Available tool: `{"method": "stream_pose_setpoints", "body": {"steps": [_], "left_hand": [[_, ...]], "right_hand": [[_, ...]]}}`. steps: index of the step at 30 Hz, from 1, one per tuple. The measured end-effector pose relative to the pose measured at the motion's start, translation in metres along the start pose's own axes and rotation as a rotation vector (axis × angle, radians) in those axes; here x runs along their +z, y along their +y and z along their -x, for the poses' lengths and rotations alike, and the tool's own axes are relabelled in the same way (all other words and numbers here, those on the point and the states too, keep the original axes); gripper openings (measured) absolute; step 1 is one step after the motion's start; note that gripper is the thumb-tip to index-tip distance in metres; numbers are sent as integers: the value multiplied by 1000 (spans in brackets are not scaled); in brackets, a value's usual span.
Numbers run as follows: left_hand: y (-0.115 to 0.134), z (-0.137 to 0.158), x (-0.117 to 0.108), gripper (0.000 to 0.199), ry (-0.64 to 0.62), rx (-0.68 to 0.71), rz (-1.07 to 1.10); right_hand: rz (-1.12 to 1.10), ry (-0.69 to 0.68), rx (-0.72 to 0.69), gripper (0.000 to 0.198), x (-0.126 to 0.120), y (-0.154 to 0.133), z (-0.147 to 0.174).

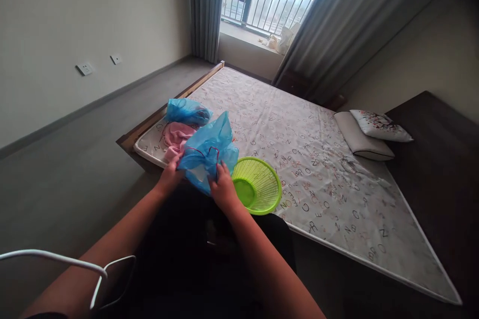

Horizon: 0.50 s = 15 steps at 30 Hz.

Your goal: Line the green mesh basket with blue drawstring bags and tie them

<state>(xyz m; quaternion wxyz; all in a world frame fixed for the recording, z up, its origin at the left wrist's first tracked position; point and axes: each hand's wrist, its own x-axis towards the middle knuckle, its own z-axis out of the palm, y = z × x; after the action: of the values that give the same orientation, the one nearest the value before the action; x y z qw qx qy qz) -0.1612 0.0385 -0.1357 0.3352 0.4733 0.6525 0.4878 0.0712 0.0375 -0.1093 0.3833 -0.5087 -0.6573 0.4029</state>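
Observation:
Both hands hold a blue plastic bag point(215, 134) with red drawstrings, in front of me at the bed's near edge. My left hand point(171, 174) grips its left side, fingers closed on the plastic. On the right side, my right hand point(223, 187) is closed on the bag near a red string loop. Just right of that hand stands a lime-green plastic basket point(265, 189), tilted toward me, with no contents visible. A crumpled pink cloth point(178, 135) lies behind my left hand. Beyond it rests a second blue plastic bag point(187, 111) with something dark inside.
The mattress point(299, 149) has a letter-printed cover on a wooden bed frame point(149, 124). A beige pillow point(359, 134) and a floral cushion point(379, 124) lie by the dark headboard point(430, 159). A white cable point(56, 256) crosses the lower left. White bags sit on the windowsill point(243, 34).

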Motion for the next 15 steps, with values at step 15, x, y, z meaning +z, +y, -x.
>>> {"method": "stream_pose_setpoints", "body": {"steps": [15], "left_hand": [[9,8,8,54,-116,-206,324]], "right_hand": [[-174,-10,228,76,8,17,21]]}}
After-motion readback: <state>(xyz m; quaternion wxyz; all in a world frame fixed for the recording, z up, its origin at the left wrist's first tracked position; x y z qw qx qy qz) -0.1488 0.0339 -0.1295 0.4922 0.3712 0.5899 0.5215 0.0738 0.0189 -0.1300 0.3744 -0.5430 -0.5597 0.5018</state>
